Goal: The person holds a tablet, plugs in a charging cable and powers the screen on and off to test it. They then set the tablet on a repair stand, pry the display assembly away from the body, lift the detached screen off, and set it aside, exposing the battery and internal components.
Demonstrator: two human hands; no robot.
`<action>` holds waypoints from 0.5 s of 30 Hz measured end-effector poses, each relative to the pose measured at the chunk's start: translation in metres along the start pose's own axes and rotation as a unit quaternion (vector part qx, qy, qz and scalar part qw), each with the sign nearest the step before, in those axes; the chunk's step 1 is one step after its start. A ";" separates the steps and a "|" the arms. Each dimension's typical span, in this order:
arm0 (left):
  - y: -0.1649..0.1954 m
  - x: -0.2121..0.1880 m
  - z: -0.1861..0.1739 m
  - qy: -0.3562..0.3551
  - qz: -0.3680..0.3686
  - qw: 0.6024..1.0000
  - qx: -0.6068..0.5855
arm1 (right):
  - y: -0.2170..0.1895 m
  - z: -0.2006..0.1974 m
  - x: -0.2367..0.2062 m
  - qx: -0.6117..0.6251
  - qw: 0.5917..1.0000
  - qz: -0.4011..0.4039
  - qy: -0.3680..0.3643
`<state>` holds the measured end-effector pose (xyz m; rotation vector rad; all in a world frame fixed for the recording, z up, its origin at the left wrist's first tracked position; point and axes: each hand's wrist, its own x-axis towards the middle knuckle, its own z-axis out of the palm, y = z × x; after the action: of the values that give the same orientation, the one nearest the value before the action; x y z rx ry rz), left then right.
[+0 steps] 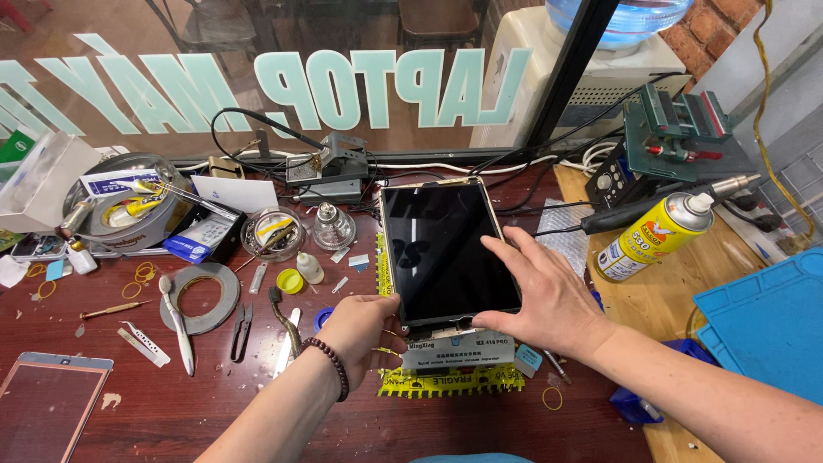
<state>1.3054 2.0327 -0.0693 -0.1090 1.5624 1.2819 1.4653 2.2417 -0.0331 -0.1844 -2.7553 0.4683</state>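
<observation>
A tablet (pixel 444 250) with a dark, glossy screen lies flat on a grey box (pixel 459 351), its top toward twelve o'clock.

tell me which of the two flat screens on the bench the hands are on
The dark tablet at mid-bench: the left hand is at its lower-left corner, the right hand at its right edge. The glass panel lies untouched at bottom left.

A single camera sits on the person's head and looks steeply down and forward across a dark red-brown wooden workbench (pixel 171 411), from close range. Both forearms enter from the bottom edge, so the left hand (pixel 364 326) and right hand (pixel 549 300) sit near the centre of the frame. The view faces a glass shop window with pale lettering (pixel 283 86) running along the top, seen from inside.
</observation>
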 end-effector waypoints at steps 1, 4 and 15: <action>0.000 0.000 0.000 -0.006 0.000 1.000 -0.005 | 0.002 -0.001 -0.002 0.011 0.999 0.046 -0.021; -0.001 -0.001 -0.001 -0.019 -0.003 1.000 -0.021 | 0.009 -0.003 -0.009 0.076 0.980 0.152 -0.100; -0.006 0.009 -0.002 -0.031 -0.012 0.998 -0.052 | 0.018 0.004 -0.019 0.091 0.984 0.140 -0.063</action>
<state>1.3039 2.0335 -0.0806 -0.1536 1.4375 1.3354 1.4832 2.2540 -0.0484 -0.5166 -2.7981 0.8275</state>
